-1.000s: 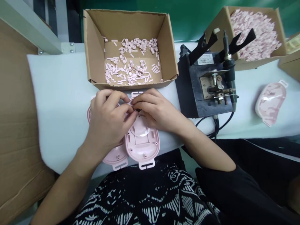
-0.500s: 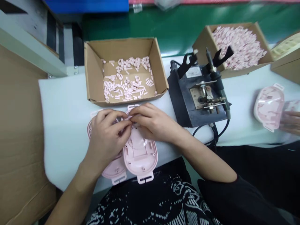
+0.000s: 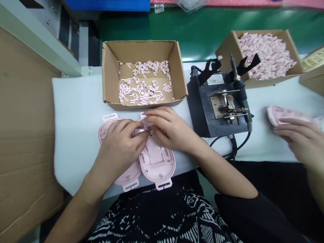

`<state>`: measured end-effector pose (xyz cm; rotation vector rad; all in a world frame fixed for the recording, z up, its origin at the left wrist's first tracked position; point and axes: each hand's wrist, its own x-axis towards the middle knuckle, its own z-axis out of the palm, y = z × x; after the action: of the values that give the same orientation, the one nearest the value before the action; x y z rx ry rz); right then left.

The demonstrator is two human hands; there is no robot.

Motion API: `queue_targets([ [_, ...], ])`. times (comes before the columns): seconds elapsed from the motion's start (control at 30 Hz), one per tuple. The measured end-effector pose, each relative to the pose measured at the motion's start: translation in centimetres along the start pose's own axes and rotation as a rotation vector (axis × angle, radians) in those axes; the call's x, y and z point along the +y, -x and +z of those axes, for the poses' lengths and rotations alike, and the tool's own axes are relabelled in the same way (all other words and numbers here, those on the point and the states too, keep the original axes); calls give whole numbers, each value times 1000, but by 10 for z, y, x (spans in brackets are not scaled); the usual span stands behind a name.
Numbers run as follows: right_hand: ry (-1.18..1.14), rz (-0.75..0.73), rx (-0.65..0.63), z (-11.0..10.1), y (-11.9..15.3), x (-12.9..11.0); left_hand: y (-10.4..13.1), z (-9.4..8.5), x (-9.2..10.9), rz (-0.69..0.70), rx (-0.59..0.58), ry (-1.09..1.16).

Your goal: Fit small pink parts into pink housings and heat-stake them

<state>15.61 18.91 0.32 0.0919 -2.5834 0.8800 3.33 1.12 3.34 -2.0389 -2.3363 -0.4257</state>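
Note:
Two pink plastic housing shells lie side by side on the white bench cover. My left hand (image 3: 124, 140) bends over the left shell (image 3: 128, 178), its thumb and fingers pinched at the upper part of the right shell (image 3: 157, 165). Opposite it, my right hand (image 3: 173, 130) has its fingers curled in to the same spot, the fingertips of both hands nearly meeting. A small greyish piece (image 3: 150, 128) shows between them, too covered to name. The right shell's lower half, with posts and a rectangular recess, is in plain sight.
Behind my hands stands a cardboard box (image 3: 107, 77) of small pink parts. To the right are a black soldering station (image 3: 199, 111) with its iron (image 3: 240, 91) and another box (image 3: 229, 50) heaped with pink pieces. Far right, a co-worker's hand (image 3: 301, 135) holds a pink shell (image 3: 286, 113).
The view has shifted slightly, so the bench appears further right. My hands stay at the right shell with small finger movements. The co-worker's hand has come further in, and their shell has turned.

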Motion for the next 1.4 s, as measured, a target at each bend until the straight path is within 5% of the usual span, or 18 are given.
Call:
queue_targets([
  [0.23, -49, 89, -69, 4, 8, -7, 12, 2, 17, 110, -54, 83],
  [0.47, -165, 153, -247, -12, 8, -13, 25, 8, 32, 67, 6, 54],
  [0.73, -42, 138, -347, -19, 0, -27, 25, 11, 30, 29, -17, 104],
  [0.97, 447, 237, -161, -64, -69, -47, 29, 19, 27, 46, 102, 92],
  [1.13, 670, 401, -432, -44, -130, -7, 31, 16, 30, 71, 127, 84],
  [1.27, 680, 409, -477, -25, -136, 12, 42, -1, 24, 114, 164, 220],
  [1.4, 668, 412, -477, -31, -132, 14, 57, -12, -5, 59, 344, 357],
])
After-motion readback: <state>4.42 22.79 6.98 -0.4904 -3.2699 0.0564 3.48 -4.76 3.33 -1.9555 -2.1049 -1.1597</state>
